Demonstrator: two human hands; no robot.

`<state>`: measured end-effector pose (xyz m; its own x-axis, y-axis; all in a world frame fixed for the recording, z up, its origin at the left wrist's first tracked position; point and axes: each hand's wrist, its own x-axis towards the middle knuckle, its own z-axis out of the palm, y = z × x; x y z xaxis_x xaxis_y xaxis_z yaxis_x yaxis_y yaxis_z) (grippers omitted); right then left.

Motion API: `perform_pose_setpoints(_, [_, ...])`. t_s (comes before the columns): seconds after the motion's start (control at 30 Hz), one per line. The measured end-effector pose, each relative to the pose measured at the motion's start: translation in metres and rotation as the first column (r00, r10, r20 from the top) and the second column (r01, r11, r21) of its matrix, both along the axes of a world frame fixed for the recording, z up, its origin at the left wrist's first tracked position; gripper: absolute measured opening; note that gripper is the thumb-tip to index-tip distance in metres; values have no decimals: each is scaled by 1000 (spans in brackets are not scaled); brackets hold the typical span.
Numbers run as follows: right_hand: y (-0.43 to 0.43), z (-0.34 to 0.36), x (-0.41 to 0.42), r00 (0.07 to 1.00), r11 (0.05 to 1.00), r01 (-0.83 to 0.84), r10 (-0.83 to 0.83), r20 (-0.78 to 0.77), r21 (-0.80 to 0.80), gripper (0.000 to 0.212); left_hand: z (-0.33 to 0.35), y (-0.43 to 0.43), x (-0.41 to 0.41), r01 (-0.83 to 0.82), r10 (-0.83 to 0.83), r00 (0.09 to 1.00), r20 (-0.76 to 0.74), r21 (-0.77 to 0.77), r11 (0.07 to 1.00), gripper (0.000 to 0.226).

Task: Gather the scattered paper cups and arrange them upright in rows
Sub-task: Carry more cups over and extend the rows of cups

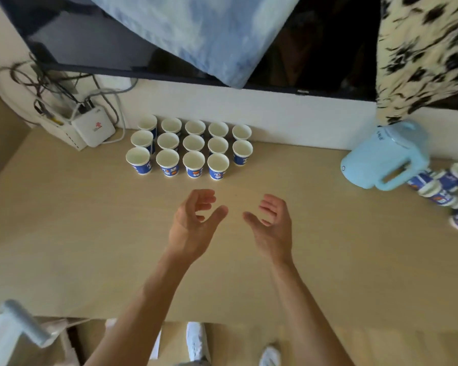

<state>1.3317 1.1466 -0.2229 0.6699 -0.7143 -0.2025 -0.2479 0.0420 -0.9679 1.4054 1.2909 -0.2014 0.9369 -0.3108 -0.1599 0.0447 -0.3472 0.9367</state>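
Several blue-and-white paper cups [193, 161] stand upright in three rows near the wall on the light wooden table [90, 233]. The front row ends one cup short on the right. More cups [439, 188] lie scattered at the far right edge. My left hand [193, 223] and my right hand [271, 224] hover over the table in front of the rows, palms facing each other, fingers loosely curled, holding nothing.
A light blue jug [386, 157] with a handle stands between the rows and the scattered cups. A white router [93, 129] with tangled cables sits at the back left. A dark screen [315, 48], partly draped with blue cloth, hangs above the wall edge.
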Motion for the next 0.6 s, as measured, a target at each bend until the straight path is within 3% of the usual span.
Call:
perform_pose_setpoints(0.23, [-29, 38, -71, 991, 991, 107, -113, 68, 86, 45, 50, -50, -65, 40, -36, 998, 43, -108, 993, 31])
perform_pose_setpoints(0.6, [-146, 71, -222, 951, 970, 217, -236, 202, 109, 37, 78, -172, -211, 139, -119, 987, 104, -209, 968, 21])
